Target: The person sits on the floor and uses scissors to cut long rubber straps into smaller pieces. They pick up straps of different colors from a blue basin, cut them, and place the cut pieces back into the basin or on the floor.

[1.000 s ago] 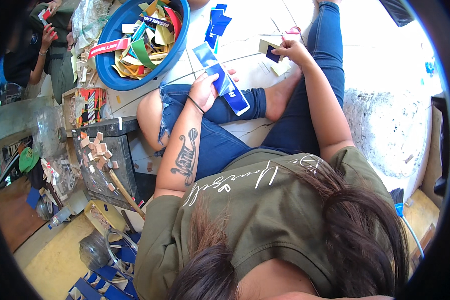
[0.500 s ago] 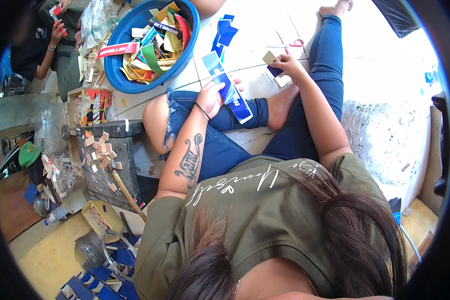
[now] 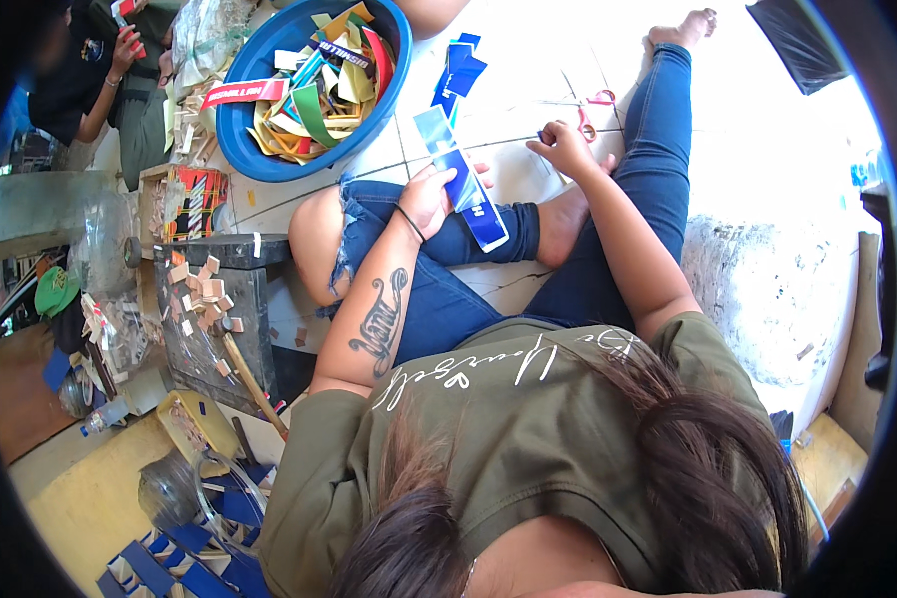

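Observation:
My left hand (image 3: 431, 202) is closed on a glossy blue printed strip (image 3: 481, 214), thumb on top and fingertips showing at its far side. A paler blue strip (image 3: 434, 130) reaches out beyond its upper end. My right hand (image 3: 566, 151) hovers over the tiles near my bare foot, its fingers drawn together. A tiny dark bit shows at its fingertips, too small to name. Just beyond that hand, a pair of scissors (image 3: 590, 118) with red handles lies on the floor. More blue strips (image 3: 456, 75) lie in a loose pile past my left hand.
A blue basin (image 3: 401, 70) heaped with coloured strips stands at the far left. Beside it sits another person (image 3: 90, 90) holding something red. A dark box (image 3: 249, 251) with small wooden blocks on it is at my left. Folded blue pieces (image 3: 184, 563) lie at lower left.
The beige and dark-blue piece in my right hand has gone from sight, and that hand's fingers have curled in. The scissors show more fully. My left hand still grips the strip.

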`<act>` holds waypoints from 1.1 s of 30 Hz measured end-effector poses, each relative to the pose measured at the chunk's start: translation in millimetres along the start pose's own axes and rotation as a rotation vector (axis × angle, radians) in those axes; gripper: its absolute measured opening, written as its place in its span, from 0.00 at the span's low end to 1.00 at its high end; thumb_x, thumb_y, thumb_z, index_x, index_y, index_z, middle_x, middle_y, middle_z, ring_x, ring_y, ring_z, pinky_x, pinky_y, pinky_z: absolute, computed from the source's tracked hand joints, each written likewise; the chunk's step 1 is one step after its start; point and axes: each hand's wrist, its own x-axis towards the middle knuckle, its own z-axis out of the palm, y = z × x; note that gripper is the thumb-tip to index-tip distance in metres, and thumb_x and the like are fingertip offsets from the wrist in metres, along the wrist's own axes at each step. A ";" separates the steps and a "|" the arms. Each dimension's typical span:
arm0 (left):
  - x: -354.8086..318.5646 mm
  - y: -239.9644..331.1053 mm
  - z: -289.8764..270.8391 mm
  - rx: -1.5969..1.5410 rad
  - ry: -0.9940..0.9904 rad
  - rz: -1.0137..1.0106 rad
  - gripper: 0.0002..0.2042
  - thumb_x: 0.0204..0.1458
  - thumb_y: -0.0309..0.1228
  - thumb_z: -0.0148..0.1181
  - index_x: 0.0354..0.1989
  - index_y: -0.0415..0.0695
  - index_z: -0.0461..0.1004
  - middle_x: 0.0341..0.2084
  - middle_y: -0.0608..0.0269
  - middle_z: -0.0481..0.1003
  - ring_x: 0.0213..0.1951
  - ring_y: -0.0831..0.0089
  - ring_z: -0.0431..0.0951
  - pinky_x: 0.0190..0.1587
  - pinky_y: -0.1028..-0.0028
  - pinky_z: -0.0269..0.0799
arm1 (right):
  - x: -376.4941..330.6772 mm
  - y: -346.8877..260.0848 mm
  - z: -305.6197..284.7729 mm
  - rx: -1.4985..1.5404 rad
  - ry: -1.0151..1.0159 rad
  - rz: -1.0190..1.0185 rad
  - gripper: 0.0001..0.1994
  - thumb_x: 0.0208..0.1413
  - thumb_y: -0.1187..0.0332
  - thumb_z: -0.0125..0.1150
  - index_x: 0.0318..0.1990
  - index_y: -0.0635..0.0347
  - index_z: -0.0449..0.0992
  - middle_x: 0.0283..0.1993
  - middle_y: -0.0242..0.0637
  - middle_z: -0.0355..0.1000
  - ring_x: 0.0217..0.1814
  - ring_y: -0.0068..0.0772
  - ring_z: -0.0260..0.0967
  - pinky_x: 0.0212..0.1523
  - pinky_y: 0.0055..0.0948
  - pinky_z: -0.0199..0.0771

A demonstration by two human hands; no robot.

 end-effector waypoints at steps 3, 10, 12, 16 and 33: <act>0.7 -2.8 -2.0 0.009 0.017 0.003 0.17 0.53 0.23 0.36 0.52 0.32 0.56 0.47 0.39 0.65 0.48 0.50 0.68 0.52 0.60 0.64 | -4.8 -0.7 1.5 -0.020 0.015 -0.104 0.16 0.36 0.61 0.67 0.20 0.65 0.70 0.28 0.41 0.67 0.28 0.33 0.66 0.30 0.27 0.66; -0.6 -3.0 -0.9 0.037 0.029 0.004 0.18 0.53 0.23 0.35 0.52 0.33 0.55 0.47 0.40 0.65 0.48 0.50 0.69 0.52 0.61 0.64 | -0.8 -4.0 0.9 0.013 -0.049 -0.055 0.19 0.35 0.56 0.68 0.31 0.63 0.78 0.37 0.44 0.69 0.35 0.38 0.69 0.38 0.28 0.69; -0.2 -0.8 0.7 0.016 0.011 -0.001 0.17 0.53 0.23 0.35 0.52 0.33 0.55 0.48 0.40 0.65 0.48 0.50 0.68 0.52 0.61 0.64 | 1.9 -6.5 -2.2 0.057 -0.068 0.031 0.18 0.34 0.57 0.68 0.30 0.62 0.78 0.38 0.45 0.69 0.38 0.38 0.69 0.39 0.29 0.69; 0.4 -0.2 1.3 0.018 0.015 -0.002 0.18 0.53 0.24 0.35 0.53 0.33 0.55 0.48 0.40 0.64 0.49 0.50 0.68 0.52 0.60 0.64 | -4.0 -3.9 -3.7 -0.230 0.045 0.043 0.20 0.36 0.59 0.66 0.35 0.63 0.76 0.40 0.47 0.69 0.43 0.42 0.68 0.44 0.32 0.69; 0.7 -5.6 -2.3 0.035 0.054 0.007 0.16 0.54 0.24 0.37 0.52 0.35 0.57 0.47 0.41 0.66 0.48 0.52 0.69 0.51 0.60 0.65 | -7.5 -3.1 11.1 -0.277 -0.085 0.208 0.11 0.43 0.62 0.59 0.31 0.60 0.76 0.32 0.46 0.72 0.36 0.45 0.71 0.39 0.36 0.69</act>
